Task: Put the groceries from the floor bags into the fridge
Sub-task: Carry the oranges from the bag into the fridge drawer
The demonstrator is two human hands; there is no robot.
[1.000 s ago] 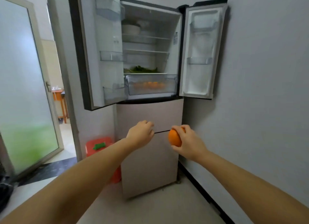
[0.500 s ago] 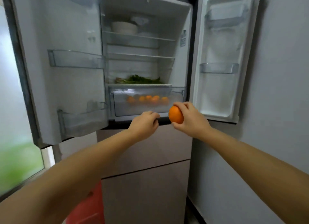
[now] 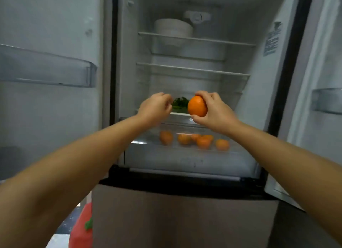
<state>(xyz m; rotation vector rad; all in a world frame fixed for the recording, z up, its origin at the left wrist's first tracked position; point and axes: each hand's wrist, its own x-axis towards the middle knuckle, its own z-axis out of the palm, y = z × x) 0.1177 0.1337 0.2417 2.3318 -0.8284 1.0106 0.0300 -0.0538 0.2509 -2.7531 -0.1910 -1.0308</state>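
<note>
My right hand [image 3: 215, 111] grips an orange [image 3: 197, 106] in front of the open fridge [image 3: 262, 107], level with the lowest shelf. My left hand [image 3: 155, 108] is beside it on the left, fingers curled and holding nothing, just above the clear crisper drawer [image 3: 185, 158]. Several oranges [image 3: 194, 140] lie inside that drawer. Green leafy vegetables [image 3: 180, 102] sit on the shelf behind my hands, partly hidden by them.
Both fridge doors stand open, with door bins on the left [image 3: 46, 70] and right [image 3: 327, 101]. A white bowl [image 3: 173, 28] sits on the top shelf. A red bag [image 3: 82, 229] lies on the floor at the lower left, beside the lower fridge drawers [image 3: 175, 220].
I have come much closer to the fridge. Both hands rose from the lower drawer fronts up to the crisper drawer, the right one still holding the orange.
</note>
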